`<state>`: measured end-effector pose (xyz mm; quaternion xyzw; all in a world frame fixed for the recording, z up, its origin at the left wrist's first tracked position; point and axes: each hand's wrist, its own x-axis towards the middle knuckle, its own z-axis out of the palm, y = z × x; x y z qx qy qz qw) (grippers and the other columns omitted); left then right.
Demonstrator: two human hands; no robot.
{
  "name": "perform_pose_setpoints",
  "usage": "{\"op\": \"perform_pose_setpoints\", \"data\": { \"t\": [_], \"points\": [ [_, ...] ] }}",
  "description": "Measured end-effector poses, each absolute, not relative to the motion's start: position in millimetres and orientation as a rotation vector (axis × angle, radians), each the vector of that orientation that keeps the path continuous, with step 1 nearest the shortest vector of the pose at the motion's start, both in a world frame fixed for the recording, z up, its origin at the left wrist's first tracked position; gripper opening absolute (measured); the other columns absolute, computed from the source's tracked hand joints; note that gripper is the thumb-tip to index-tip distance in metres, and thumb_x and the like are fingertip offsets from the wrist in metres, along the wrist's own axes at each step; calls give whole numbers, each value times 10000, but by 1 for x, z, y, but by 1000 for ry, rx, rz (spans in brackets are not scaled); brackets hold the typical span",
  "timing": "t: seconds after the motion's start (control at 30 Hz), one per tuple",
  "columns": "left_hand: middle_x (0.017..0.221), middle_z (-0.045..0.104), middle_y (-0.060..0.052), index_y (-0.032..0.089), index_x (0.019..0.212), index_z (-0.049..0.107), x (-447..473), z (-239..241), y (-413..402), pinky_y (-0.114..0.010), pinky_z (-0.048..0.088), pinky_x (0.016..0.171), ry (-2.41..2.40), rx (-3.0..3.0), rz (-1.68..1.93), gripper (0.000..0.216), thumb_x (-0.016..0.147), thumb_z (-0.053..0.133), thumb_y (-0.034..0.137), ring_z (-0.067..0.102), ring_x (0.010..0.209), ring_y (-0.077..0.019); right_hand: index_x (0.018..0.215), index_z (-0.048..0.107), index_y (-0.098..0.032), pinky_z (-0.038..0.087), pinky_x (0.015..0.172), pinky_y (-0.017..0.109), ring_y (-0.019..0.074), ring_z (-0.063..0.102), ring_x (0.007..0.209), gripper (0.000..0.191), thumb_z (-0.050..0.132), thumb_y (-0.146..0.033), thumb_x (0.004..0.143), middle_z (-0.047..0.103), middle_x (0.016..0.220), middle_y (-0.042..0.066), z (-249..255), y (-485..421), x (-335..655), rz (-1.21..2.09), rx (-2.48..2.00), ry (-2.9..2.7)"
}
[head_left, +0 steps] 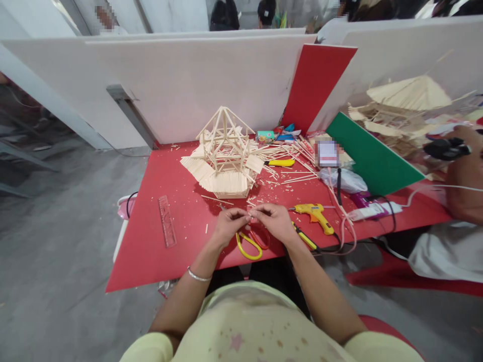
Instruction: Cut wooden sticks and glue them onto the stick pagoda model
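Observation:
My left hand (228,224) and my right hand (274,219) meet over the near edge of a red board (158,261). Both pinch a small thin piece between their fingertips, too small to name. Scissors with yellow and red handles (252,242) lie just under my hands. A model house of thin wooden sticks (223,156) stands farther back on the board. A yellow glue gun (315,214) lies to the right of my right hand.
Loose sticks (290,161) and a yellow knife (279,163) lie behind. A red ruler (167,221) lies at left. Cables and a power strip (373,210) lie at right. White partitions (188,80) stand behind, with a green board (372,153). Another person's arm (466,186) is at right.

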<state>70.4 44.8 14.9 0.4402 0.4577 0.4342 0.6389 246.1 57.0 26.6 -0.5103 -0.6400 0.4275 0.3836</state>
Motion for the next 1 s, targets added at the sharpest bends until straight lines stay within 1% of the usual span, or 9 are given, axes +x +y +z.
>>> {"op": "perform_pose_setpoints", "data": {
  "t": [0.07,0.17,0.23,0.3,0.37,0.43,0.5,0.7,1.0],
  "points": [
    [620,677,-49,127,839,708,73,13,42,-213,404,453,1021,997,983,337,708,815,419,585,491,-120,873,758,-200,512,715,250,159,675,765,285,619,-448,873,749,808,4,30,57,252,1034,-1291,-1651],
    [594,639,-18,149,845,677,78,12,39,-193,366,430,969,879,1018,321,732,800,423,551,476,-98,749,709,-188,465,599,223,130,599,623,405,550,-524,911,660,636,-16,38,55,262,819,-1371,-1544],
    [609,617,-3,152,834,670,80,13,39,-180,330,420,916,741,1045,321,705,826,401,527,486,-78,654,648,-186,416,527,217,111,520,532,476,522,-560,920,567,531,-30,46,51,265,718,-1405,-1471],
    [652,607,1,147,832,680,82,17,41,-174,305,418,874,613,1050,329,669,853,374,518,515,-65,612,619,-185,396,503,217,101,484,499,490,543,-568,907,539,511,-32,52,45,264,695,-1386,-1484],
    [691,602,1,142,850,697,85,23,44,-171,297,426,847,535,1056,334,658,859,361,509,543,-57,671,668,-182,428,528,220,107,531,538,418,609,-543,874,618,594,-11,56,38,256,699,-1346,-1552],
    [706,597,0,140,864,706,89,28,48,-171,295,434,812,510,1059,326,675,846,366,490,555,-53,815,733,-188,471,578,230,122,599,614,310,652,-485,857,708,741,23,56,33,247,676,-1331,-1615],
    [701,585,1,136,859,706,94,32,51,-171,290,436,768,507,1060,313,695,831,372,469,551,-49,924,754,-203,494,620,240,131,638,671,246,648,-419,871,746,841,40,53,30,240,623,-1343,-1643],
    [658,541,20,143,795,670,101,38,57,-170,301,452,749,460,1113,281,681,836,339,452,553,-50,947,762,-220,545,727,265,154,696,762,217,599,-356,905,773,907,36,49,37,236,594,-1351,-1623],
    [639,588,17,136,795,668,102,21,62,-167,350,469,814,411,1160,335,630,865,351,501,536,-51,985,751,-220,521,733,258,170,692,829,257,531,-338,923,767,954,46,40,46,233,575,-1438,-1803]
  ]
}}
